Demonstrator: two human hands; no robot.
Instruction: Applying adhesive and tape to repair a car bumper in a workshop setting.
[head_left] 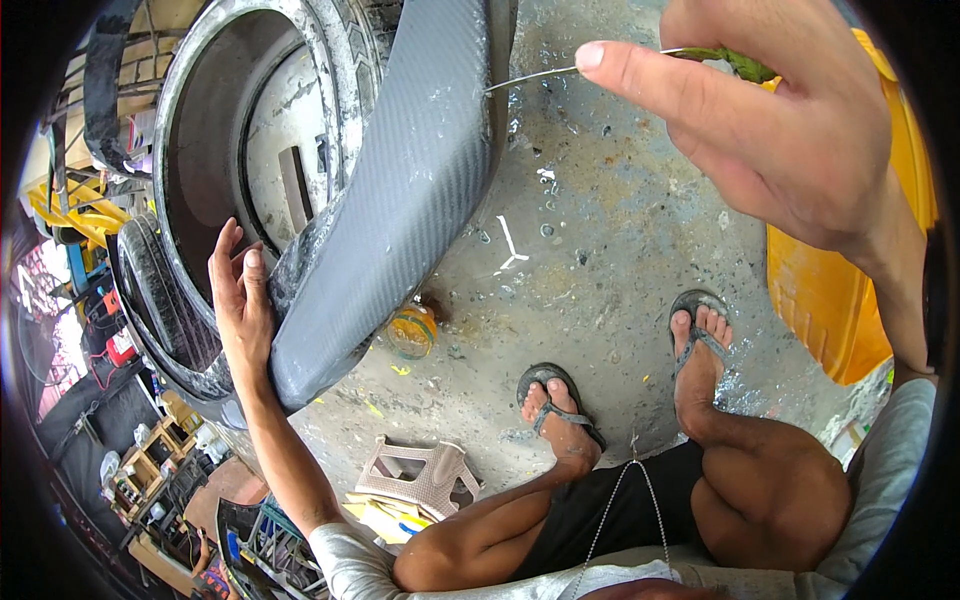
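A long grey seat-like piece with a carbon-fibre-patterned surface lies slanted across the upper middle. Beside its lower left part, my left hand rests against it, fingers apart and slightly curled. My right hand, at upper right, is closed round a thin metal wire or needle, whose far end touches the piece's right edge; something green shows behind my fingers. Under the grey piece, at left, sits a large round black-and-silver rim or tire.
A yellow moulded panel lies at right. On the stained concrete floor are my sandalled feet, an amber jar and a plastic stool. Shelves and boxes crowd the left edge.
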